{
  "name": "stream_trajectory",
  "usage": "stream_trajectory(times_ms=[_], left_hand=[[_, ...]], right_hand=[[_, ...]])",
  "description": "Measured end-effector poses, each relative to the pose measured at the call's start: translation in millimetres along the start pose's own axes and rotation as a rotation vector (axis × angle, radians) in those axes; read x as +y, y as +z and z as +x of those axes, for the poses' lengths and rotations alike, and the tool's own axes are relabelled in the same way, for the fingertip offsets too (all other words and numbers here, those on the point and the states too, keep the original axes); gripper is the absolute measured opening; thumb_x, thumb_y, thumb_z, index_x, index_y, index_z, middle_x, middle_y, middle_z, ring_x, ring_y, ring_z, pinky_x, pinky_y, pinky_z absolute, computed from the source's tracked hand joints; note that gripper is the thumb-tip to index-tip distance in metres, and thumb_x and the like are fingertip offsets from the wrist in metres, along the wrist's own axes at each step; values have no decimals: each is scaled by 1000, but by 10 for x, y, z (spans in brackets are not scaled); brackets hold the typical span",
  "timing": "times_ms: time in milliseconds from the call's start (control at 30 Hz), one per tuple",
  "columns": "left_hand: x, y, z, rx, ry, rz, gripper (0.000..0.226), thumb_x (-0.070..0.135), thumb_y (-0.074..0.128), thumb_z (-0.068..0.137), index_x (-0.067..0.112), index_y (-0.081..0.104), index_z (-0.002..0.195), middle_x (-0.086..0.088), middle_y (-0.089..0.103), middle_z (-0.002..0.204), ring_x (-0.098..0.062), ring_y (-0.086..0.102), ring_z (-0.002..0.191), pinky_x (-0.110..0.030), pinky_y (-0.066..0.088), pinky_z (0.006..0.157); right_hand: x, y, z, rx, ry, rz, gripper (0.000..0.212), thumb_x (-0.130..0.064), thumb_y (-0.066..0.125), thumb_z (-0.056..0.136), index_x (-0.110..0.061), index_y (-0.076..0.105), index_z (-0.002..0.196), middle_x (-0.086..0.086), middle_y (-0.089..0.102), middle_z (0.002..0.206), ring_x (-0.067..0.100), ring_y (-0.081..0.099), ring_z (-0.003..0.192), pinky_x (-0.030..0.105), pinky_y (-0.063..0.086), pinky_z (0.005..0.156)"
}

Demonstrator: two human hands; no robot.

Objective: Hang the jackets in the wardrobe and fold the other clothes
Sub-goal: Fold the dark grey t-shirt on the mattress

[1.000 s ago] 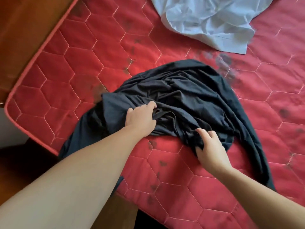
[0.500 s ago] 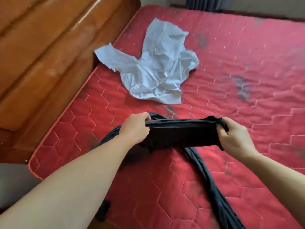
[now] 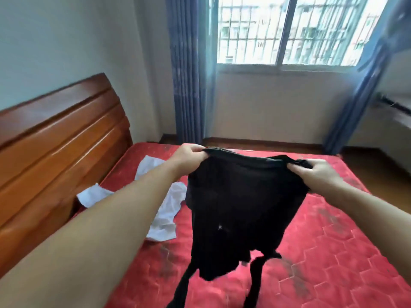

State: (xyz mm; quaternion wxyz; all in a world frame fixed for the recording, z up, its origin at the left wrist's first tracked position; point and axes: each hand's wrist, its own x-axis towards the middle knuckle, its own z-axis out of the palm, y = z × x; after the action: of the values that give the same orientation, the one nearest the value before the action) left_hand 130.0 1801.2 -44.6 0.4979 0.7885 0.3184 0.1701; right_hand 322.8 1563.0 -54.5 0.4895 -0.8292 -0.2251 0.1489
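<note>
A black garment (image 3: 240, 210) hangs in the air in front of me over the red mattress (image 3: 329, 252). My left hand (image 3: 189, 155) grips its top edge at the left corner. My right hand (image 3: 315, 174) grips the same edge at the right corner, so the cloth is stretched between them. Its lower part dangles in two dark strips down to the mattress. A crumpled white garment (image 3: 164, 218) lies on the mattress to the left, partly hidden by my left forearm.
A wooden headboard (image 3: 55, 156) runs along the left side of the bed. Blue curtains (image 3: 189, 70) frame a barred window (image 3: 287, 30) at the back. Wooden floor (image 3: 378, 172) shows beyond the bed's far right corner.
Both hands have lifted the black garment off the mattress to chest height and spread its top edge wider. My view has tilted up from the mattress to the window wall.
</note>
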Motion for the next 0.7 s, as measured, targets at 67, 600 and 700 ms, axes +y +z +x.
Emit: stream_trajectory(times_ms=[67, 600, 700], left_hand=[[348, 151, 30, -56, 33, -34, 25, 40, 64, 92, 18, 75, 85, 3, 74, 82, -13, 69, 76, -24, 55, 69], [1594, 2405, -372, -561, -87, -491, 16, 15, 59, 95, 8, 70, 86, -8, 73, 85, -18, 70, 78, -28, 58, 74], [1683, 2567, -425, -569, -81, -459, 10, 8, 60, 91, 8, 68, 87, -7, 71, 84, -18, 69, 76, -29, 56, 74]], right_hand=[[-58, -343, -34, 110, 128, 221, 13, -30, 62, 94, -18, 67, 98, 2, 64, 90, 16, 61, 78, 28, 53, 50], [842, -1810, -264, -278, 108, -348, 17, -3, 51, 82, 2, 68, 84, 9, 59, 69, 19, 54, 62, 30, 46, 60], [872, -1843, -244, -277, 48, -251, 18, -5, 54, 82, -9, 71, 83, 7, 69, 77, 15, 62, 68, 24, 50, 60]])
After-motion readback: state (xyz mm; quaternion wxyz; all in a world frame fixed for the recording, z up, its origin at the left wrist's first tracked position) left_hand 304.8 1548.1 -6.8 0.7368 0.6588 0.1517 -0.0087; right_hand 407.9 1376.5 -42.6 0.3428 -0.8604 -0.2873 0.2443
